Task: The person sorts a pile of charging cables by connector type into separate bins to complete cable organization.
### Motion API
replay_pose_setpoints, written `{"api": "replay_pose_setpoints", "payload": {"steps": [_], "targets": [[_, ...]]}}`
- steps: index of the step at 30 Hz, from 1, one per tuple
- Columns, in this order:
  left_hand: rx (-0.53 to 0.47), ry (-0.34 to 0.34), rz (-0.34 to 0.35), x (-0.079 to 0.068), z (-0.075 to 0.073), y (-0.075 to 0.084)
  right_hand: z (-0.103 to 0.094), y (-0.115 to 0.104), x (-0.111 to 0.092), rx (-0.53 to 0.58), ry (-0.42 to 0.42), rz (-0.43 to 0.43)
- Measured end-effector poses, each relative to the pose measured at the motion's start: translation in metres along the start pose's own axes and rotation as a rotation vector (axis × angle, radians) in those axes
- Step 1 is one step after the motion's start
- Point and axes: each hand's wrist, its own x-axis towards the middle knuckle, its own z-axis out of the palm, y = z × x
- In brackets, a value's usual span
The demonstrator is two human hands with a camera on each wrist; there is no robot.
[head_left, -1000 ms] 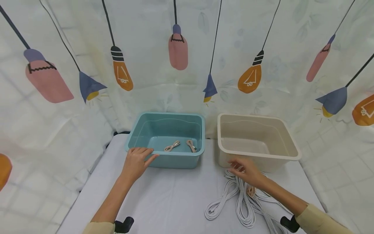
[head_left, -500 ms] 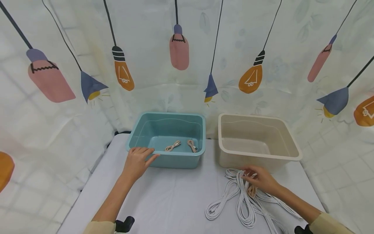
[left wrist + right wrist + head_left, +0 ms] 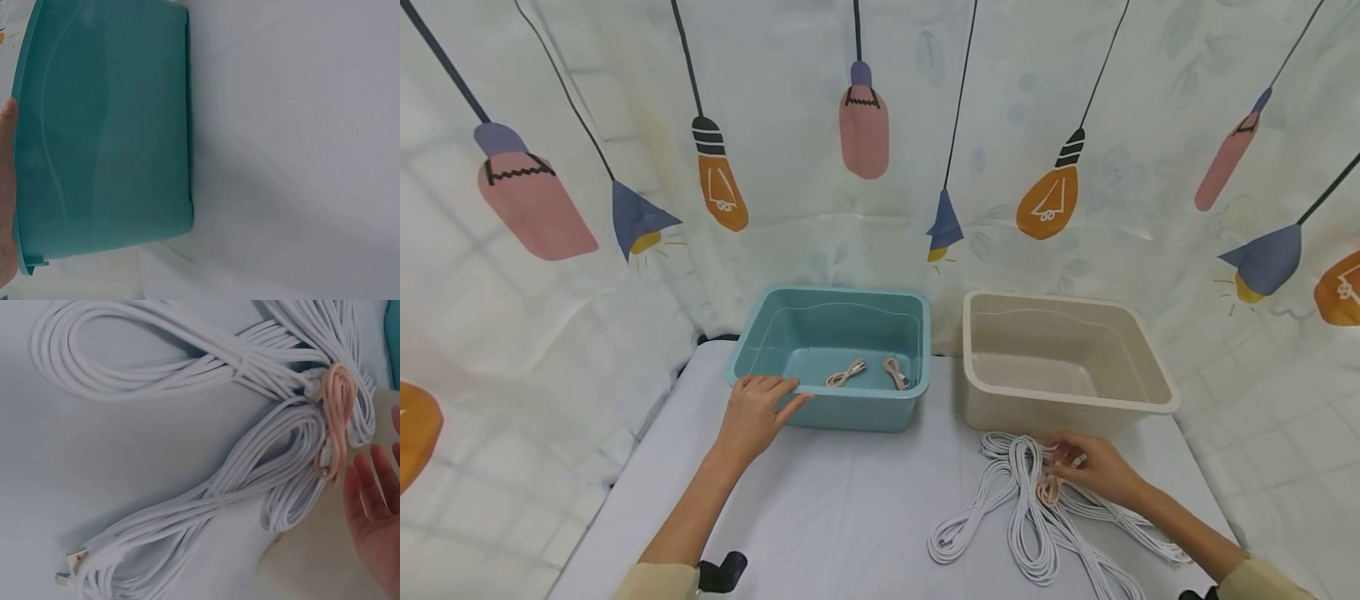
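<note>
My left hand (image 3: 756, 417) rests on the front left rim of a teal plastic bin (image 3: 857, 412), its fingers lying along the edge. Two small bundled cables, a beige one (image 3: 846, 373) and a pinkish one (image 3: 893, 373), lie inside that bin. Over a pile of coiled white charging cables (image 3: 1028, 521) hovers my right hand (image 3: 1093, 468), fingers loosely bent. A peach cable bundle (image 3: 339, 415) sits on the white coils, close to those fingertips. Nothing shows between the fingers in the right wrist view. One white coil ends in a USB plug (image 3: 76, 557).
A beige plastic bin (image 3: 1067, 402) stands right of the teal one, just behind the cable pile. Both bins are on a table with a white cloth (image 3: 850, 500). A curtain with printed lamps (image 3: 775, 167) hangs behind and beside the table.
My right hand has moved down and to the right, from in front of the beige bin to the peach bundle. My left hand has stayed on the teal rim.
</note>
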Motion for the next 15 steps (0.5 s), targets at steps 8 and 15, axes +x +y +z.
{"api": "replay_pose_setpoints", "payload": {"steps": [8,15], "targets": [[-0.008,-0.011,-0.006,0.001,-0.003,0.002,-0.005,0.018,-0.009,0.037,-0.053,-0.047],[-0.008,-0.019,-0.011,0.002,-0.002,0.002,-0.008,0.025,-0.015,0.042,-0.105,0.029]]}}
